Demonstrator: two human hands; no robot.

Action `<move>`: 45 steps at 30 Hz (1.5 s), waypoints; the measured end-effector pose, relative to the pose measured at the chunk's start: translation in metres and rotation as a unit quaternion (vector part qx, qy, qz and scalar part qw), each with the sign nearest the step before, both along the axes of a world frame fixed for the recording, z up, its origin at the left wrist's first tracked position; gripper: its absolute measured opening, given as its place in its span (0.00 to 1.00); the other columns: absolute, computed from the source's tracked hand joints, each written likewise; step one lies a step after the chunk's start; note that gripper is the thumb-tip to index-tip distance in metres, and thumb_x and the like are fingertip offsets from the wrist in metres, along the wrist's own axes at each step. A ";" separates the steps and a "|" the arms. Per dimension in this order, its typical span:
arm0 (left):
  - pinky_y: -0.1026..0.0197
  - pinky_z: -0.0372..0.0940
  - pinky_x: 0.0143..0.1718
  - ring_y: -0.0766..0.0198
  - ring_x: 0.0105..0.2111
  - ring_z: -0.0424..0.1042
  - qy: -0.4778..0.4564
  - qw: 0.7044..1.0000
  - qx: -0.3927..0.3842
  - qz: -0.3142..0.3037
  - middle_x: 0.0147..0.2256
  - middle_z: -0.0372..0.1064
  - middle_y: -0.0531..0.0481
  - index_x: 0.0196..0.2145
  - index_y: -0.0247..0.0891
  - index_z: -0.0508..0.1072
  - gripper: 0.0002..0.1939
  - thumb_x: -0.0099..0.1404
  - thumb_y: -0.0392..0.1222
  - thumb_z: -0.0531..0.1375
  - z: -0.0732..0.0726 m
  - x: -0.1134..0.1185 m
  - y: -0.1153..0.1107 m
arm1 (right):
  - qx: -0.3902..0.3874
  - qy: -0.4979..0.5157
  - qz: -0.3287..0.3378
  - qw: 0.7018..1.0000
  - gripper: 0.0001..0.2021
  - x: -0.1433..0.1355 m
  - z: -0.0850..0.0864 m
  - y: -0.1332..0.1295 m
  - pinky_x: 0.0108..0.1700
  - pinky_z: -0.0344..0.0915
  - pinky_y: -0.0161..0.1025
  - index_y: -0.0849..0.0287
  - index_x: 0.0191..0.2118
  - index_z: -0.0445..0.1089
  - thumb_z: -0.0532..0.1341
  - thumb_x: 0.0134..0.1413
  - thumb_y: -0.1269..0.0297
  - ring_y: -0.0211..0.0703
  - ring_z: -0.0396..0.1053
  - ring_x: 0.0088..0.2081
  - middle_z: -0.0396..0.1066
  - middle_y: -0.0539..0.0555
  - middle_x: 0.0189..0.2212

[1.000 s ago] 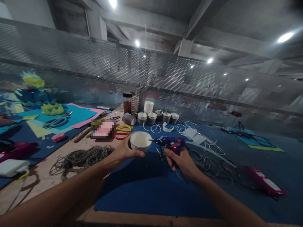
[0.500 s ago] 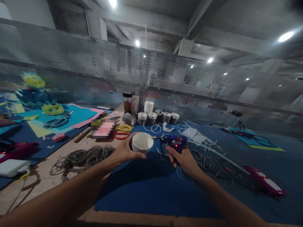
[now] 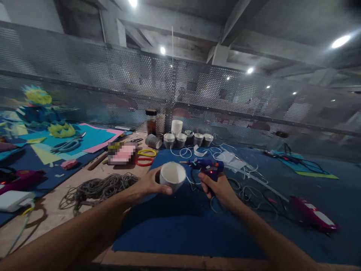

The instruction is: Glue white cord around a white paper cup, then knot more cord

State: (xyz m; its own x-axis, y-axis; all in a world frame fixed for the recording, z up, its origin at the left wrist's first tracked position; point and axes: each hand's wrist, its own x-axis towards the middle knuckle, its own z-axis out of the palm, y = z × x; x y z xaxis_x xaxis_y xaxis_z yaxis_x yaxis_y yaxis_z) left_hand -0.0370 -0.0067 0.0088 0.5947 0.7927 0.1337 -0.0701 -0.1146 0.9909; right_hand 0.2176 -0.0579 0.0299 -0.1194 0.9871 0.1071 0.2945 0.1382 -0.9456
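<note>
My left hand [image 3: 153,183] is wrapped round a white paper cup [image 3: 172,176], its thumb on the near side and the open mouth tilted up toward me. In my right hand [image 3: 216,187] is a blue glue gun [image 3: 207,165] with a small red light lit. The gun's metal nozzle points left, just above the cup's right rim; whether it touches the cup I cannot tell. Both are held over a blue mat [image 3: 180,229].
Behind stand several string-wrapped cups [image 3: 198,140], a stack of white cups [image 3: 176,127] and a brown jar [image 3: 151,122]. Left lie a cord bundle [image 3: 104,186] and red-handled scissors [image 3: 144,161]. At right is a magenta glue gun [image 3: 314,213].
The cup in my left hand has moved slightly right and down, from beside the nozzle to just below it. My right hand has hardly moved.
</note>
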 end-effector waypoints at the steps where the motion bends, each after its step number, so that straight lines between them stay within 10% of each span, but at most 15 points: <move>1: 0.59 0.64 0.43 0.51 0.45 0.70 -0.013 1.000 -0.008 -0.007 0.47 0.73 0.42 0.56 0.36 0.67 0.42 0.43 0.44 0.73 0.000 0.000 -0.001 | -0.003 0.006 0.001 1.000 0.26 0.000 0.000 0.001 0.20 0.57 0.29 0.60 0.17 0.63 0.60 0.57 0.46 0.30 0.59 0.14 0.61 0.47 0.14; 9: 0.56 0.65 0.44 0.48 0.48 0.71 -0.110 0.980 -0.130 -0.103 0.48 0.73 0.39 0.54 0.34 0.69 0.31 0.54 0.44 0.68 0.004 -0.003 -0.010 | -0.014 0.056 0.018 0.998 0.25 0.001 -0.006 0.003 0.19 0.54 0.30 0.61 0.19 0.64 0.60 0.57 0.47 0.30 0.59 0.14 0.62 0.47 0.15; 16: 0.50 0.65 0.51 0.50 0.48 0.73 -0.186 0.949 -0.250 -0.054 0.48 0.75 0.40 0.54 0.37 0.71 0.22 0.64 0.46 0.59 0.006 0.002 -0.008 | -0.009 0.071 0.002 0.997 0.24 0.000 -0.007 0.005 0.20 0.54 0.31 0.61 0.19 0.64 0.61 0.57 0.48 0.30 0.57 0.14 0.62 0.46 0.15; 29: 0.59 0.67 0.41 0.54 0.44 0.71 -0.065 0.989 -0.134 -0.007 0.48 0.72 0.41 0.54 0.38 0.70 0.28 0.56 0.43 0.68 0.006 -0.002 -0.006 | 0.006 0.052 0.000 0.999 0.24 0.000 -0.009 0.006 0.22 0.55 0.31 0.59 0.19 0.63 0.59 0.58 0.47 0.30 0.58 0.15 0.61 0.46 0.15; 45: 0.52 0.65 0.45 0.50 0.43 0.70 -0.121 0.975 -0.174 -0.061 0.45 0.72 0.39 0.51 0.35 0.71 0.28 0.53 0.47 0.66 0.004 -0.006 -0.008 | -0.028 0.077 0.012 0.997 0.24 -0.002 -0.009 0.004 0.20 0.54 0.31 0.61 0.20 0.64 0.61 0.56 0.46 0.29 0.57 0.14 0.62 0.47 0.15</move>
